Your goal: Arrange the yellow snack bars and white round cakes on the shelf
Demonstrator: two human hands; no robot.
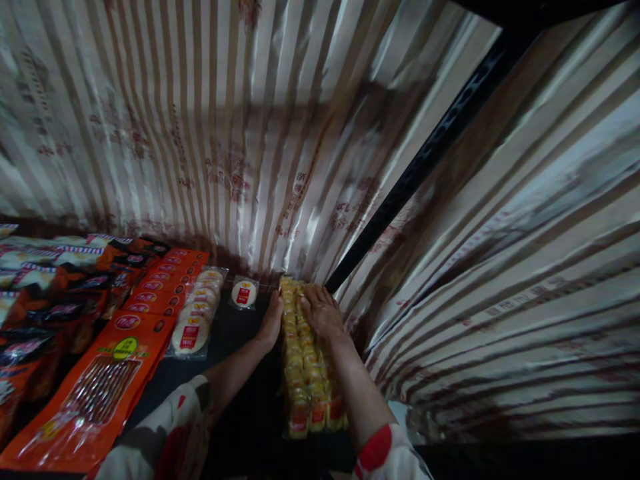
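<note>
Patterned sleeves (165, 433) lead up to the yellow packs (306, 373), left hand (271, 320) flat against their side, right hand (323, 311) spread on top, both gripping nothing.

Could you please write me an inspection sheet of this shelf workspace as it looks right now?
Surface: dark shelf, dimly lit.
Job's things: yellow snack packs in a row running to the back corner.
Clutter: orange sausage packets in a row at left; round cake packs beside them; one single round pack apart at the back.
Hands: left hand against the row's left side; right hand flat on its far end.
Cables: nothing seen.
Surroundings: striped shiny sheeting behind and at right; dark upright post.
</note>
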